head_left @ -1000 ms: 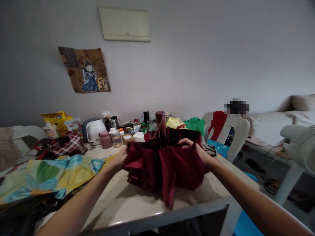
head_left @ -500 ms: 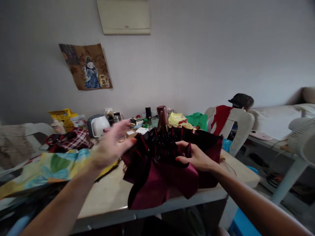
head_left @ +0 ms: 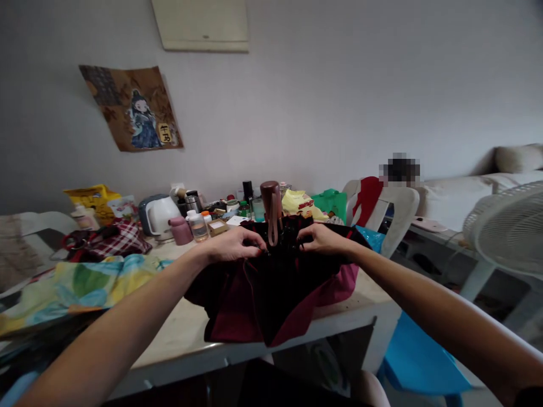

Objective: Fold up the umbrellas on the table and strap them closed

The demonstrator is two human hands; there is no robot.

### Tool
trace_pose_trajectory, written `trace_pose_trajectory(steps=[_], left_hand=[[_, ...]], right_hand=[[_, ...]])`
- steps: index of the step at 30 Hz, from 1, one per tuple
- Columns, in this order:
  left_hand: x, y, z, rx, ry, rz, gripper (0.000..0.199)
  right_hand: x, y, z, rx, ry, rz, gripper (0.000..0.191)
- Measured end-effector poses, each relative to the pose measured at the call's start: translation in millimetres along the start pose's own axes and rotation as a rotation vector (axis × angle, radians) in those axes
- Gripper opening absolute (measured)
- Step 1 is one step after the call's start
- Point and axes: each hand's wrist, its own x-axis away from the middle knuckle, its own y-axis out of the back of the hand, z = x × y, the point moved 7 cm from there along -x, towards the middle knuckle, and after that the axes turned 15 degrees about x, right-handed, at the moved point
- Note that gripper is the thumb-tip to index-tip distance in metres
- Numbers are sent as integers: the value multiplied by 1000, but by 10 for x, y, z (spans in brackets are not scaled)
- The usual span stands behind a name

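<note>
A folding umbrella (head_left: 280,316) in dark red and black stands partly collapsed on the table, its canopy hanging in loose folds. Its brown handle (head_left: 270,195) points up, with a wrist strap (head_left: 274,226) dangling from it. To the left of the handle, my left hand (head_left: 240,245) has thumb and fingers closed on the umbrella's ribs. On the other side, my right hand (head_left: 320,240) pinches the ribs in the same way. The dark folds partly hide the fingertips and the rib ends.
Behind the umbrella stand a white kettle (head_left: 159,216), a pink cup (head_left: 181,230), several bottles and a yellow bag (head_left: 299,203). Patterned cloth (head_left: 93,282) covers the table's left side. At right are a white chair (head_left: 399,215), a blue stool (head_left: 419,356), a fan (head_left: 509,226) and another person's head.
My left hand has come in from the air at the left and closed on the ribs. My right hand has shifted up nearer the handle. The canopy has turned, and the view has swung slightly right.
</note>
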Motion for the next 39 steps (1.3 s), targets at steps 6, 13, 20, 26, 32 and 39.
trace_pose_trajectory(steps=[6, 13, 20, 26, 32, 39], left_hand=[[641, 882, 725, 256, 126, -367, 28], [953, 610, 643, 290, 73, -501, 60], [581, 226, -360, -252, -231, -696, 62], [-26, -188, 256, 29, -177, -427, 106], [40, -131, 947, 20, -70, -475, 35], [501, 934, 618, 10, -338, -562, 24]], right_hand=[[671, 860, -871, -151, -579, -561, 17], [629, 679, -598, -46, -450, -349, 28], [477, 489, -286, 207, -162, -114, 36], [837, 929, -327, 189, -221, -202, 43], [1201, 1197, -616, -12, -519, -267, 38], [1520, 1265, -848, -194, -691, -700, 36]])
